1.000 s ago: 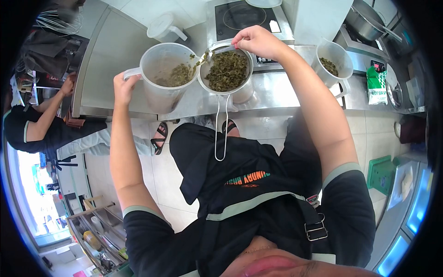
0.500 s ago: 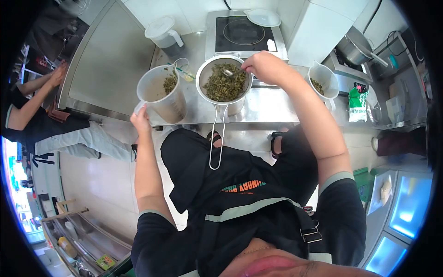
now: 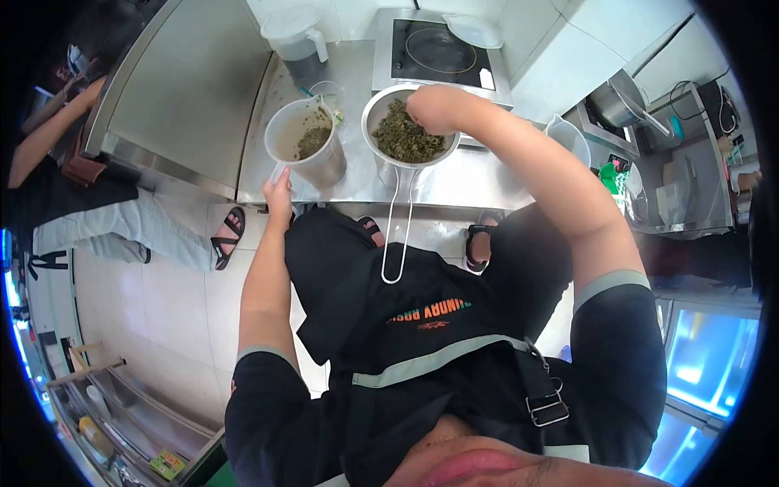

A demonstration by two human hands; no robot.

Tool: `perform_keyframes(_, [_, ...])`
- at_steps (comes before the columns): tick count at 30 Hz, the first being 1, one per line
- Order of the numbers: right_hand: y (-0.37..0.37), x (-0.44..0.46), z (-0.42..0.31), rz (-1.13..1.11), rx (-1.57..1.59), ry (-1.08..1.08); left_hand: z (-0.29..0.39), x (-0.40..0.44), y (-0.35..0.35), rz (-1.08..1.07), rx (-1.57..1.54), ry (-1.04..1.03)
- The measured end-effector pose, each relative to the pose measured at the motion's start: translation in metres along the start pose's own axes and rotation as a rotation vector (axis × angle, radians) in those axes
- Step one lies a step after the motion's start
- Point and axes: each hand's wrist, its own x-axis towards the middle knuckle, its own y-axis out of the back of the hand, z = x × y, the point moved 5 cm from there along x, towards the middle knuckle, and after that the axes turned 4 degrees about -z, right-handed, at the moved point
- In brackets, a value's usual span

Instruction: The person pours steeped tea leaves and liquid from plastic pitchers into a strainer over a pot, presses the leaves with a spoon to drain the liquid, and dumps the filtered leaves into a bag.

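A long-handled mesh strainer [image 3: 370, 122] heaped with wet, dark green leaves [image 3: 406, 142] rests over a container that is mostly hidden below it. My right hand [image 3: 440, 109] is closed above the strainer's far right part. It grips a spoon, seen in the earlier view but now covered by the hand. To the left stands a translucent plastic pitcher [image 3: 329, 172], with leaves [image 3: 313, 141] clinging inside and something brownish showing through its wall. My left hand [image 3: 278, 191] is wrapped round the pitcher's handle, on the near side.
Behind are a lidded pitcher [image 3: 294, 36] and an induction cooker [image 3: 442, 53] with a clear lid [image 3: 474, 31] on it. To the right are another translucent jug [image 3: 572, 138], a green packet [image 3: 614, 175] and a steel pot [image 3: 617, 99]. Another person's arm [image 3: 49, 130] is at far left.
My right hand has moved left, further over the strainer, and now hides the spoon. My left hand still holds the pitcher's handle. The whole view has shifted slightly.
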Motion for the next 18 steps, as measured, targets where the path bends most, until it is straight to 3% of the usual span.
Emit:
perform_keyframes(2, [-0.002,-0.012,-0.009,0.034,0.059,-0.051,0.003,0.000,0.010,-0.072,0.064,0.000])
perform_keyframes(5, [-0.017,-0.020,-0.010,0.092,0.109,-0.150,0.023,-0.004,0.014,-0.172,0.475,0.099])
perform_keyframes(7, [-0.033,-0.024,0.002,0.180,0.268,-0.256,0.078,-0.019,0.030,0.299,0.806,-0.425])
perform_keyframes(8, [-0.034,-0.033,0.005,0.350,0.391,-0.193,0.123,-0.065,0.004,0.217,0.666,-0.537])
perform_keyframes(10, [-0.040,-0.049,0.015,0.548,0.630,-0.268,0.222,-0.164,-0.052,0.004,0.375,-0.726])
perform_keyframes(11, [-0.047,-0.050,0.013,0.548,0.619,-0.253,0.240,-0.226,-0.091,-0.220,0.370,-0.685])
perform_keyframes(12, [-0.060,-0.051,0.016,0.623,0.873,-0.277,0.243,-0.275,-0.125,-0.548,0.475,-0.656])
perform_keyframes(13, [-0.073,-0.052,0.017,0.693,1.132,-0.299,0.226,-0.317,-0.154,-0.880,0.438,-0.449])
perform_keyframes(14, [-0.082,-0.052,0.010,0.694,1.126,-0.281,0.181,-0.346,-0.170,-1.050,0.526,-0.440])
perform_keyframes(16, [-0.093,-0.058,0.001,0.865,1.322,-0.265,0.111,-0.384,-0.171,-1.250,0.852,-0.230])
perform_keyframes(18, [-0.094,-0.064,-0.006,0.865,1.253,-0.281,0.105,-0.408,-0.167,-1.319,0.923,-0.185])
